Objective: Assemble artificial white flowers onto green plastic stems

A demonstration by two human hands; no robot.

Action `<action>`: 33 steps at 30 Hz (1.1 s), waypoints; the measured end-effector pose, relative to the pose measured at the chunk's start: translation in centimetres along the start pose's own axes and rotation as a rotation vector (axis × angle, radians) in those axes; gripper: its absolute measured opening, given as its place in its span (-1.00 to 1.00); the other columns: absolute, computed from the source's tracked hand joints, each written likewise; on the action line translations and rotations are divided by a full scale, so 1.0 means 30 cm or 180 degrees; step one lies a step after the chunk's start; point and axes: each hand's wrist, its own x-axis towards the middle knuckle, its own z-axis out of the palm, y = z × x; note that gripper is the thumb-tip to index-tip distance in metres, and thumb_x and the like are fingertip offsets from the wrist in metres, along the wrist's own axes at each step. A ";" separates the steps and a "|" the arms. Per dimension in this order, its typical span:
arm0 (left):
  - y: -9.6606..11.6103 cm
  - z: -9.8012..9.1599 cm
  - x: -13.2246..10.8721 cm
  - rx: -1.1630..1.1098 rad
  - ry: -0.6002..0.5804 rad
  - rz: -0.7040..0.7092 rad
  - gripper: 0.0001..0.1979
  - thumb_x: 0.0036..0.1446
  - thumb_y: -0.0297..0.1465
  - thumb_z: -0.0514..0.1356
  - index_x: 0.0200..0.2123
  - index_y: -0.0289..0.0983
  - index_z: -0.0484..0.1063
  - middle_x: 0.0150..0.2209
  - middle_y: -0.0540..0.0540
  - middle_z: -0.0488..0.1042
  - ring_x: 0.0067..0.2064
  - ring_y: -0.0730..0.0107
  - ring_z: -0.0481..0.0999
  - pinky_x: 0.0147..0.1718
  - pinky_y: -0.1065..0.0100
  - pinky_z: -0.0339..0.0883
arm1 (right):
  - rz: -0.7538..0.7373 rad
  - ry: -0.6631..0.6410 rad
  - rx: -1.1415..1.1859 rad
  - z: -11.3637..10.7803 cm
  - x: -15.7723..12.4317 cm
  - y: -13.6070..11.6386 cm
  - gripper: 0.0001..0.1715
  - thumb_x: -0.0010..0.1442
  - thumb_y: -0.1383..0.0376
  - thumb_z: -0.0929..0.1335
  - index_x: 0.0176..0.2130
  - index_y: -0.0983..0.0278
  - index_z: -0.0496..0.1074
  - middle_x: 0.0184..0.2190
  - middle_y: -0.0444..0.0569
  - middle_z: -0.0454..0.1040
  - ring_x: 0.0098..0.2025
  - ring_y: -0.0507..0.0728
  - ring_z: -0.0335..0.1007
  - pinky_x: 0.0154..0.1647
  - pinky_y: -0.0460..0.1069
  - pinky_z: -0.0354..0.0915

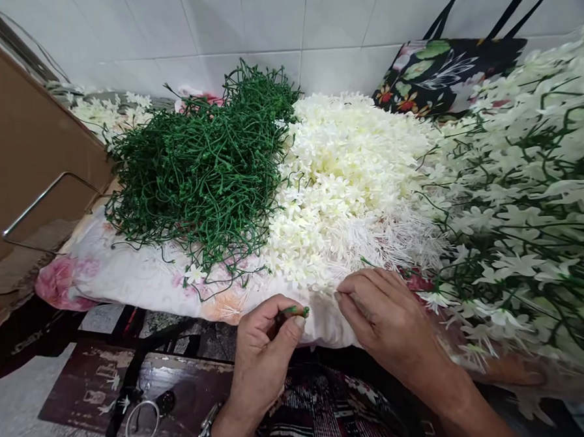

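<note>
My left hand pinches a short green plastic stem between thumb and forefinger, its tip poking out. To its right, my right hand is closed with thumb and fingertips together; what they hold is too small to make out. A bit of green stem shows just behind its knuckles. Beyond my left hand lies a tangled heap of green stems. White artificial blossoms are piled beside it, and a bunch of thin white stamens lies just beyond my right hand.
Assembled white flowers on green stems are heaped at the right. A floral bag leans against the tiled wall. The flowered cloth covers the work surface. A cardboard box stands at left, above a worn wooden board.
</note>
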 end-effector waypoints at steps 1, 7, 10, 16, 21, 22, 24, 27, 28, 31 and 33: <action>0.004 -0.003 0.006 0.0223 0.0058 0.0127 -0.93 0.03 -0.41 0.20 -0.41 -0.28 0.48 -0.48 -0.01 0.44 -0.43 0.47 0.38 -0.45 0.50 0.27 | -0.0008 0.0083 0.0104 -0.001 -0.002 0.003 -0.81 0.21 0.42 0.22 -0.43 0.28 0.31 -0.49 -0.06 0.37 -0.38 0.09 0.27 -0.30 -0.01 0.14; 0.020 0.015 0.077 0.2556 0.0436 0.1495 -0.81 0.06 -0.58 0.05 -0.32 -0.28 0.42 -0.40 -0.06 0.41 -0.36 0.38 0.42 -0.37 0.40 0.29 | -0.0007 0.0304 0.0237 -0.015 0.004 0.009 -0.84 0.21 0.40 0.23 -0.42 0.28 0.31 -0.52 -0.09 0.40 -0.45 0.04 0.32 -0.41 -0.07 0.20; 0.010 0.033 0.103 0.3524 0.0364 0.1768 -0.76 0.05 -0.63 0.00 -0.41 -0.27 0.41 -0.47 -0.05 0.37 -0.46 0.39 0.36 -0.47 0.40 0.22 | 0.0043 0.0285 0.0323 -0.023 0.011 0.004 -0.83 0.20 0.40 0.22 -0.42 0.28 0.32 -0.54 -0.11 0.40 -0.48 0.02 0.32 -0.43 -0.09 0.22; 0.007 0.014 0.101 0.3001 0.0434 0.1907 -0.75 0.04 -0.66 -0.01 -0.48 -0.28 0.38 -0.53 -0.01 0.31 -0.48 0.44 0.32 -0.46 0.42 0.20 | 0.0051 0.0362 0.0658 -0.031 0.016 -0.001 -0.86 0.17 0.45 0.23 -0.39 0.28 0.32 -0.53 -0.12 0.36 -0.46 0.01 0.29 -0.41 -0.09 0.23; 0.058 -0.014 0.092 0.1754 -0.0059 0.1233 -0.85 0.03 -0.56 0.09 -0.54 -0.29 0.36 -0.56 0.02 0.30 -0.49 0.49 0.30 -0.52 0.48 0.16 | 0.0087 0.0185 0.1009 -0.044 0.033 -0.015 -0.85 0.18 0.47 0.23 -0.39 0.30 0.32 -0.48 -0.09 0.32 -0.40 0.02 0.27 -0.37 -0.07 0.23; 0.070 -0.013 0.092 0.1514 -0.0178 0.1059 -0.86 0.01 -0.55 0.11 -0.55 -0.30 0.36 -0.57 0.03 0.30 -0.50 0.49 0.29 -0.53 0.48 0.15 | 0.0061 0.0142 0.1057 -0.046 0.038 -0.019 -0.85 0.18 0.48 0.23 -0.38 0.31 0.32 -0.47 -0.08 0.32 -0.38 0.03 0.27 -0.36 -0.06 0.23; 0.085 -0.005 0.091 0.1028 -0.0398 0.0705 -0.88 -0.02 -0.54 0.15 -0.57 -0.31 0.38 -0.58 0.04 0.31 -0.50 0.51 0.28 -0.53 0.50 0.13 | -0.0026 0.0064 0.1142 -0.050 0.045 -0.025 -0.85 0.18 0.48 0.22 -0.35 0.33 0.34 -0.44 -0.05 0.32 -0.35 0.05 0.28 -0.34 -0.05 0.25; 0.084 0.011 0.089 0.0380 -0.0570 0.0263 -0.92 -0.05 -0.51 0.19 -0.56 -0.31 0.41 -0.58 0.05 0.30 -0.51 0.54 0.24 -0.54 0.51 0.11 | -0.0121 -0.0110 0.1293 -0.051 0.048 -0.024 -0.83 0.20 0.48 0.22 -0.32 0.34 0.37 -0.44 -0.03 0.32 -0.34 0.06 0.28 -0.34 -0.04 0.25; 0.077 0.015 0.088 0.0212 -0.0581 0.0150 -0.93 -0.06 -0.50 0.21 -0.55 -0.31 0.41 -0.58 0.06 0.30 -0.52 0.55 0.22 -0.54 0.52 0.11 | -0.0140 -0.0179 0.1348 -0.050 0.048 -0.021 -0.83 0.20 0.48 0.22 -0.32 0.34 0.38 -0.44 -0.04 0.32 -0.34 0.06 0.27 -0.34 -0.04 0.25; 0.055 0.023 0.085 -0.0135 -0.0584 -0.0115 -0.94 -0.08 -0.47 0.24 -0.55 -0.31 0.41 -0.59 0.07 0.28 -0.53 0.56 0.20 -0.56 0.53 0.10 | -0.0234 -0.0309 0.1539 -0.048 0.043 -0.010 -0.84 0.19 0.48 0.24 -0.34 0.32 0.37 -0.46 -0.07 0.32 -0.36 0.04 0.27 -0.36 -0.06 0.23; 0.045 0.027 0.085 -0.0252 -0.0607 -0.0196 -0.92 -0.08 -0.46 0.24 -0.55 -0.32 0.40 -0.60 0.08 0.27 -0.55 0.57 0.19 -0.57 0.53 0.10 | -0.0276 -0.0361 0.1698 -0.045 0.039 -0.004 -0.85 0.19 0.48 0.24 -0.35 0.31 0.37 -0.46 -0.08 0.32 -0.37 0.03 0.26 -0.38 -0.07 0.23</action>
